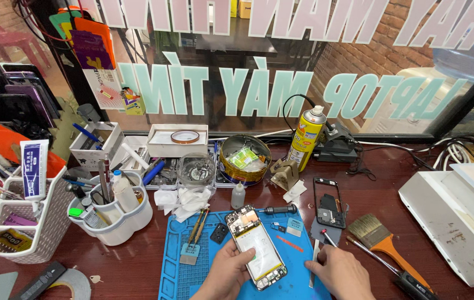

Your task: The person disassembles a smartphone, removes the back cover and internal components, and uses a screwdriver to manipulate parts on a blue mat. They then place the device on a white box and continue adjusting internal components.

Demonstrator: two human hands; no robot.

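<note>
We have bare worktop [392, 166] between the phone frame [328, 203] and the white machine [459, 219], though the brush [384, 241] lies across its near part. Behind the blue mat [173, 272], the tissue [184, 201], bottle [238, 196] and round tin [244, 159] crowd our way.

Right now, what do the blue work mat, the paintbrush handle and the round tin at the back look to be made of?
Blue work mat: probably silicone or soft rubber, matte, with moulded compartments.
Paintbrush handle: glossy orange, plastic or painted wood; cannot tell which. A metal band holds its pale bristles.
Round tin: metal, with a shiny bare rim and gold patterned wall.
</note>
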